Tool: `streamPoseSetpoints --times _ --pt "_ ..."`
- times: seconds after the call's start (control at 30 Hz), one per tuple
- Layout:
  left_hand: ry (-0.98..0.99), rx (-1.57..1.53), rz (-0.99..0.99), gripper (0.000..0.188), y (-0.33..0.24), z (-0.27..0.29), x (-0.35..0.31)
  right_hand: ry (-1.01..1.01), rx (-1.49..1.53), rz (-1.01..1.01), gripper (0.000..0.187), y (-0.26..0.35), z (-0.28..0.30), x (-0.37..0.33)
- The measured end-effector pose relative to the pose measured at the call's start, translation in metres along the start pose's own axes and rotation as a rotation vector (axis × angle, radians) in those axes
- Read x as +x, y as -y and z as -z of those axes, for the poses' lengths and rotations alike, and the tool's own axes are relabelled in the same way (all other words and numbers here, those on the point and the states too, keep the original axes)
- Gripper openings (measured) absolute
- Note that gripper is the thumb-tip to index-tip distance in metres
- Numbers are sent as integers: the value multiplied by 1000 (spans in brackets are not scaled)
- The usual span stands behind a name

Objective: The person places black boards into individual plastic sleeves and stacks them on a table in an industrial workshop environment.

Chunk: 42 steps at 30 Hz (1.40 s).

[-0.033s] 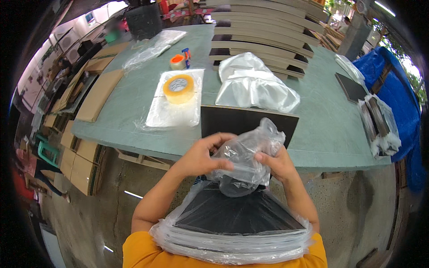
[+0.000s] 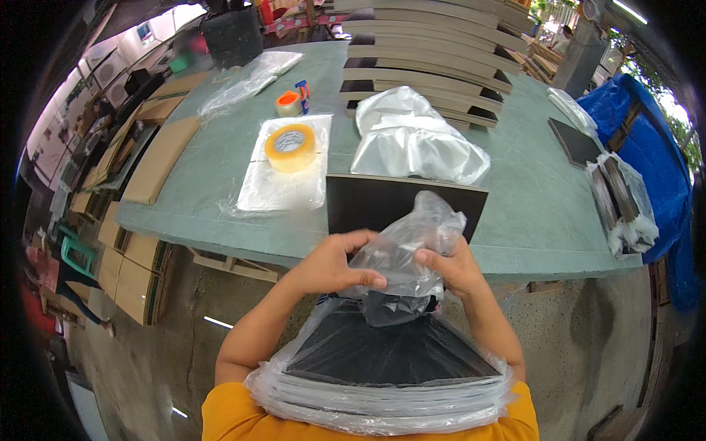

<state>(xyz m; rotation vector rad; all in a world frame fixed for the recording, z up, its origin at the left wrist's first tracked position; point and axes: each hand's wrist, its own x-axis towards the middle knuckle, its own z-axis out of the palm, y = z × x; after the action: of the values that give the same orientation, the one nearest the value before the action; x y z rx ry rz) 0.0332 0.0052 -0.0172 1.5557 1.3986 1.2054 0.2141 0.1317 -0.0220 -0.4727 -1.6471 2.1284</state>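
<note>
Between my hands is a crumpled clear plastic bag (image 2: 409, 246). My left hand (image 2: 340, 263) has its fingers closed round the bag's left side, thumb pointing right. My right hand (image 2: 452, 266) grips its right side, with the thumb laid across the film; some fingertips are hidden behind it. Close below, against my body, lies a bundle of dark flat material in clear plastic (image 2: 390, 345), its layered edges toward me. Just beyond my hands a black panel (image 2: 368, 198) rests at the front edge of the green table (image 2: 206, 184).
Left of the panel, a wide tape roll (image 2: 290, 147) lies on flat plastic bags (image 2: 254, 184). An orange-cored tape roll (image 2: 288, 104) is behind it. Loose plastic film (image 2: 419, 143) lies before a tall panel stack (image 2: 426, 77). A wrapped bundle (image 2: 624, 202) sits at the right.
The bag's film has shifted slightly in my hands, and my left thumb sits a little lower and further right. The table scene has moved slightly left in view.
</note>
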Motion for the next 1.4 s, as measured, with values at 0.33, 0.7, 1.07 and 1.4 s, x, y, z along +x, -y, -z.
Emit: streamPoseSetpoints --times 0.33,0.7,1.07,1.4 --pt "-381 102 122 16 -21 18 -13 -434 -252 564 25 28 34 -26" --pt "-363 543 -112 16 -1 -6 -23 -101 -106 115 15 27 -2 12" --pt "-73 -75 110 21 -50 -7 6 79 202 21 16 15 -10 4" --pt "-1127 475 -205 15 -39 60 -15 -26 -10 181 14 23 3 -16"
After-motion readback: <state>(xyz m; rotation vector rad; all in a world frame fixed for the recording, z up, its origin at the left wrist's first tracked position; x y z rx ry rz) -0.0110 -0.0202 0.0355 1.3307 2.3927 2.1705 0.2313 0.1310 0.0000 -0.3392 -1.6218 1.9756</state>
